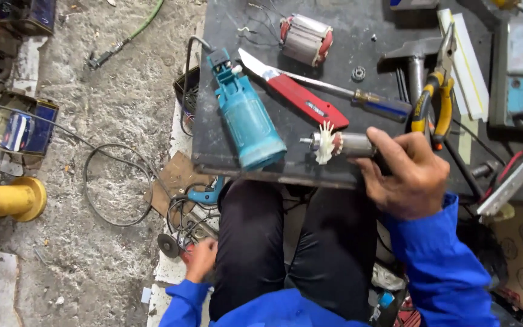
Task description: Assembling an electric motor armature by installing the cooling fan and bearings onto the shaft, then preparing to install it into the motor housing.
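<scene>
My right hand (408, 172) grips a motor armature (340, 144) with a white fan, holding it at the near edge of the dark workbench (225, 139). To its left lies a teal power-tool housing (246, 118) with its cord. My left hand (201, 259) reaches down beside my left leg toward items on the floor; its fingers are curled, and what they hold is hidden. A red-handled knife (301, 97) and a screwdriver (367, 100) lie behind the armature.
A stator (305, 39), a small bearing (358, 73), a hammer (416, 60) and yellow-handled pliers (434, 97) lie on the bench. On the concrete floor are a cable loop (116, 188), a yellow spool (7, 200), tins (22, 130) and a small disc (168, 244).
</scene>
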